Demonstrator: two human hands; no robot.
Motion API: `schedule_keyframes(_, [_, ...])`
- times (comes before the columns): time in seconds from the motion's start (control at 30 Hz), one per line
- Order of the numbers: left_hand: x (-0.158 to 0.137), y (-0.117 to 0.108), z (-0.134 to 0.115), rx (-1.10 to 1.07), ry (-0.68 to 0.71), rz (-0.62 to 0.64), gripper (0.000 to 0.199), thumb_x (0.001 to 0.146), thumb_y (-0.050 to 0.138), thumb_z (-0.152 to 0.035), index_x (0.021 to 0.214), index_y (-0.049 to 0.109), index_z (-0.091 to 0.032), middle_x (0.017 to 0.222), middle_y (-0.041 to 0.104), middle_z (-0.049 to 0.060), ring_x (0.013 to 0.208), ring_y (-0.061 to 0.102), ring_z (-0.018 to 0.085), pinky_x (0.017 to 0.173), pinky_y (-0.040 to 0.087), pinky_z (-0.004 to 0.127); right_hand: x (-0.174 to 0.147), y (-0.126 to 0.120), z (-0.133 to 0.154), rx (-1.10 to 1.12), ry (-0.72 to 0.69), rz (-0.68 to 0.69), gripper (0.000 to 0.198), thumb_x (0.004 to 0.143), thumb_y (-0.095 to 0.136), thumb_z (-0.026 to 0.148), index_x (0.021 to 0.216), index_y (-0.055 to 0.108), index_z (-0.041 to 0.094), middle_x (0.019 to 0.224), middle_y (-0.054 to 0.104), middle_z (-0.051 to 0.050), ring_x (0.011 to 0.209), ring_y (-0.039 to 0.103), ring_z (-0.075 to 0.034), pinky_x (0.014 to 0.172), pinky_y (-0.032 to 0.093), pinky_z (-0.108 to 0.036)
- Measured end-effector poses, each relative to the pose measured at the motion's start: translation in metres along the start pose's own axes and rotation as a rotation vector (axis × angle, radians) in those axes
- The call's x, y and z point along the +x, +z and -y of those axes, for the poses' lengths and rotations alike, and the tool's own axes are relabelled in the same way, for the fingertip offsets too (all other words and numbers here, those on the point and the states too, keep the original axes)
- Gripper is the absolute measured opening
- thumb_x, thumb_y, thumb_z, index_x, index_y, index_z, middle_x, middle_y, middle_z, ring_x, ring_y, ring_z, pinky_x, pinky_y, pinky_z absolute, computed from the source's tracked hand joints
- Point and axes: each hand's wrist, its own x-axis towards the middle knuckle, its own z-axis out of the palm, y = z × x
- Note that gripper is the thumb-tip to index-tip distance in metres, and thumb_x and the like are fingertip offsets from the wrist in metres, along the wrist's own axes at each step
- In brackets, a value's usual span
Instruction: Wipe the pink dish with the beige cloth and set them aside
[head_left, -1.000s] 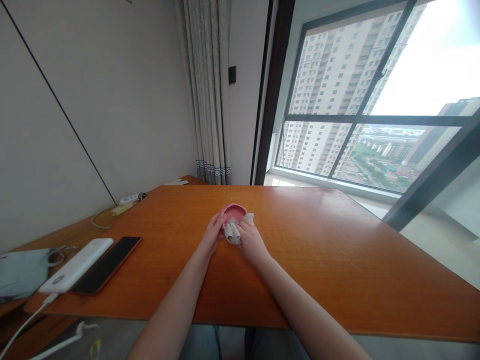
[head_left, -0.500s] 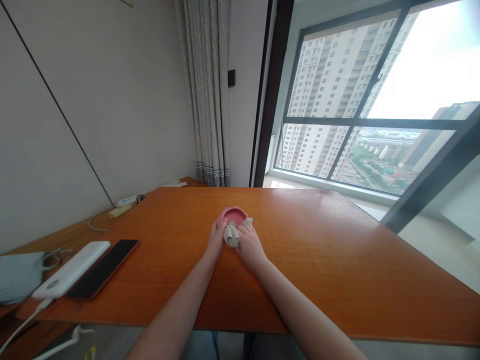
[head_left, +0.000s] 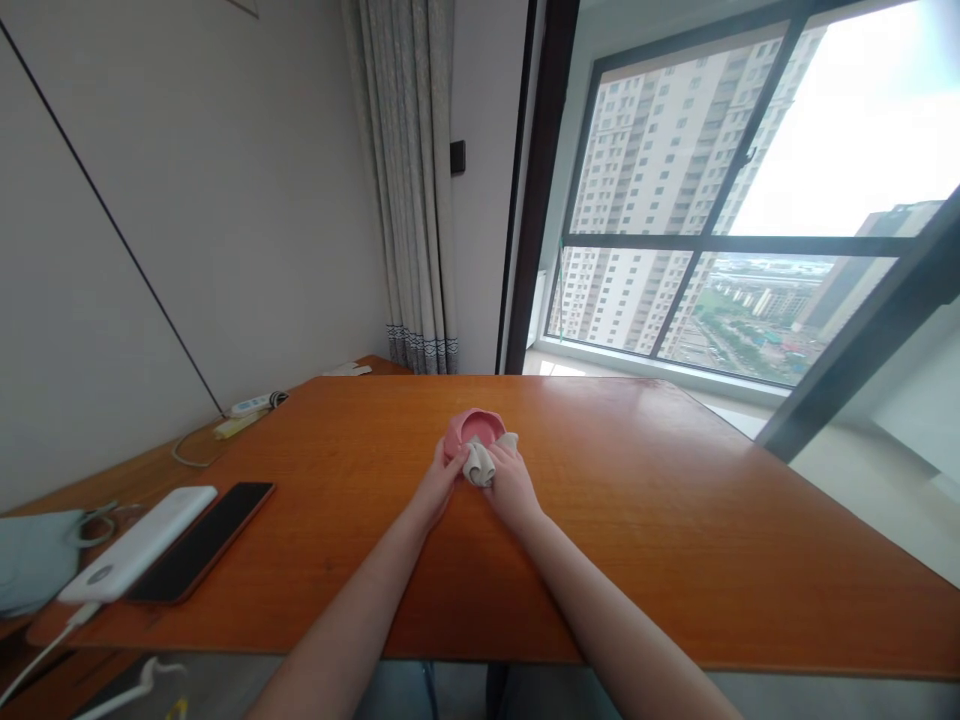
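Observation:
A pink bowl-like dish is held over the middle of the wooden table, its hollow side turned partly toward me. My left hand grips its left rim with the thumb at the near side. A crumpled whitish cloth lies against the near part of the dish. My right hand is closed on that cloth and presses it at the dish's right near edge; a corner of cloth sticks out above the fingers. Whether the dish touches the table, I cannot tell.
On the brown table, a white power bank with a cable plugged in lies at the left beside a dark phone. A pale pouch is at the far left. Beyond the table's left edge sits a power strip.
Both hands have shifted slightly to the right with the dish and cloth. More of the dish's outer left side shows, and the dish has turned a little. The camera view has moved slightly.

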Motion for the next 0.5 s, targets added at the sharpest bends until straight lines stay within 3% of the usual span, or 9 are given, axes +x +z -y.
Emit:
schedule_keyframes(0.1, [0.001,0.000,0.007,0.001,0.013,-0.038,0.046,0.071,0.069,-0.041,0.109,0.050,-0.023,0.101,0.061,0.005,0.089,0.059,0.017,0.077,0.046,0.028,0.000,0.002,-0.001,0.045,0.005,-0.001,0.013,0.080,0.053,0.017,0.090,0.061,0.018,0.082,0.060,-0.004,0.083,0.051,-0.020,0.079,0.038,-0.033])
schedule_keyframes(0.3, [0.011,-0.017,0.001,0.308,0.163,-0.229,0.032,0.070,0.065,-0.042,0.091,0.058,-0.018,0.083,0.061,0.002,0.080,0.057,0.016,0.073,0.044,0.026,0.003,0.000,0.004,0.084,-0.093,0.044,0.021,0.081,0.052,0.019,0.100,0.060,0.019,0.085,0.061,-0.006,0.087,0.052,-0.022,0.082,0.039,-0.036])
schedule_keyframes(0.5, [0.013,-0.029,-0.022,0.426,0.045,-0.127,0.032,0.071,0.061,-0.047,0.074,0.056,-0.016,0.061,0.053,-0.003,0.056,0.049,0.011,0.054,0.038,0.022,0.004,-0.013,0.003,0.126,-0.202,0.099,0.030,0.077,0.055,0.019,0.107,0.057,0.021,0.093,0.062,-0.006,0.092,0.052,-0.023,0.087,0.039,-0.037])
